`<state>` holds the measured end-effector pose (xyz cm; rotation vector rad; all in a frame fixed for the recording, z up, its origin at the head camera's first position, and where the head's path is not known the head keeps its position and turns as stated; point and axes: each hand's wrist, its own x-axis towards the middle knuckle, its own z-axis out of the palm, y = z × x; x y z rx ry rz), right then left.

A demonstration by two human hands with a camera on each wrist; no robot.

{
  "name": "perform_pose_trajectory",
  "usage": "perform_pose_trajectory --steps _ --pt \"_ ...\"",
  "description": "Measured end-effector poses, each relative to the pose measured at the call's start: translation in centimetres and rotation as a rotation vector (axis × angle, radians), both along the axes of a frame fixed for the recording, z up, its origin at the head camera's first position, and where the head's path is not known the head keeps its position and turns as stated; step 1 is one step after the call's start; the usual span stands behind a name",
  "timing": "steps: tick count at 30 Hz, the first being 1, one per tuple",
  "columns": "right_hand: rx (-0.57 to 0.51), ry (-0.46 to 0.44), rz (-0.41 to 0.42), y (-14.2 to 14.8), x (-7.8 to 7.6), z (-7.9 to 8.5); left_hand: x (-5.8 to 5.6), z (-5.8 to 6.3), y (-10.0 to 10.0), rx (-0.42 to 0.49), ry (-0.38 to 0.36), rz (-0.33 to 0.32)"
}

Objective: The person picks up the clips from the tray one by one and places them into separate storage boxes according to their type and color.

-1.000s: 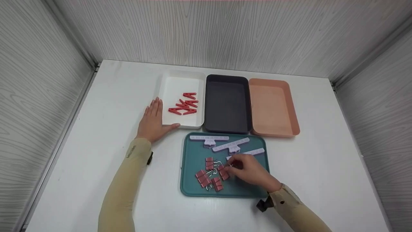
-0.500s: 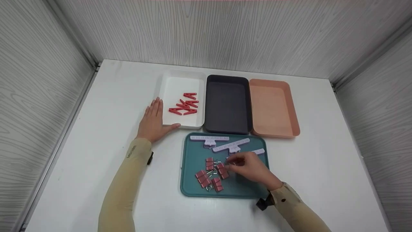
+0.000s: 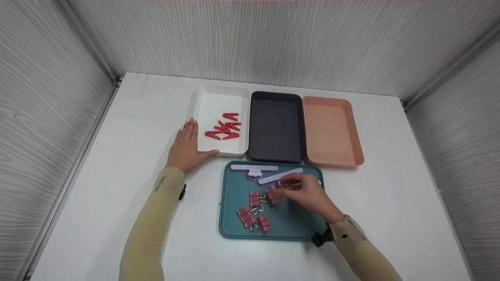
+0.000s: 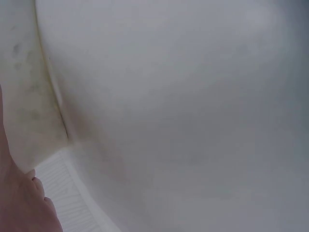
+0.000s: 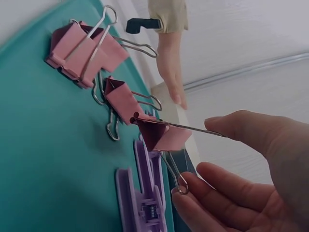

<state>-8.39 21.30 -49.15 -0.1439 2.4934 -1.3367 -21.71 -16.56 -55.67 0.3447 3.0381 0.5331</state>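
Observation:
My right hand [image 3: 306, 193] pinches a pink binder clip [image 3: 273, 194] by its wire handles, just above the teal tray [image 3: 234, 191]. In the right wrist view the thumb [image 5: 241, 128] is on one handle of that binder clip [image 5: 173, 139] and the fingertips touch the other. Several more pink binder clips [image 3: 263, 223] lie on the tray below. My left hand [image 3: 184, 152] lies with straight fingers along the left side of the white box [image 3: 222, 100], its thumb at the near edge. In the left wrist view only part of that hand [image 4: 21, 205] shows.
Lilac bag clips [image 3: 279, 176] lie at the tray's far side, one mostly behind my right hand. Several red clips [image 3: 222, 127] are inside the white box. Beside it stand a dark box [image 3: 276, 128] and an orange box [image 3: 330, 130], all touching. Walls rise behind and at both sides.
My right hand has lifted one binder clip off the tray and moved it slightly away from me, toward the lilac clips. The left hand stays in place.

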Motion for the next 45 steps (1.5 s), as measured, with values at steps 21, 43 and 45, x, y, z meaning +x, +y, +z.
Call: perform_pose_trajectory --steps 21,43,45 --pt "-0.023 0.107 -0.12 1.9 -3.6 1.9 -0.1 0.0 -0.1 -0.021 0.021 -0.019" --pt "-0.167 0.113 -0.249 2.7 -9.3 3.2 0.0 0.2 0.0 -0.005 -0.006 -0.008" --pt "-0.17 0.115 -0.254 2.5 -9.8 3.0 0.0 0.2 0.0 -0.005 -0.008 -0.007"
